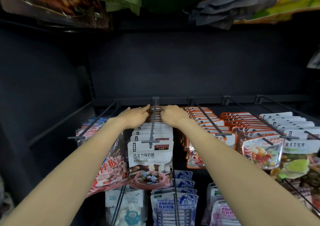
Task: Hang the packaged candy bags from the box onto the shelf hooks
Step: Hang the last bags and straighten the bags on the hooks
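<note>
From the head view, a dark metal shelf back (173, 66) carries a rail of long hooks. On the centre hook (153, 121) hangs a row of chocolate milk candy bags (150, 158), white in front, brown-topped toward the rail. Left of that hook the left hand (134, 116) lies with straight fingers on the rear bag tops. Right of it the right hand (171, 115) has curled fingers at the same tops; whether it pinches one cannot be told. Further right hang orange-edged bags (204, 121).
</note>
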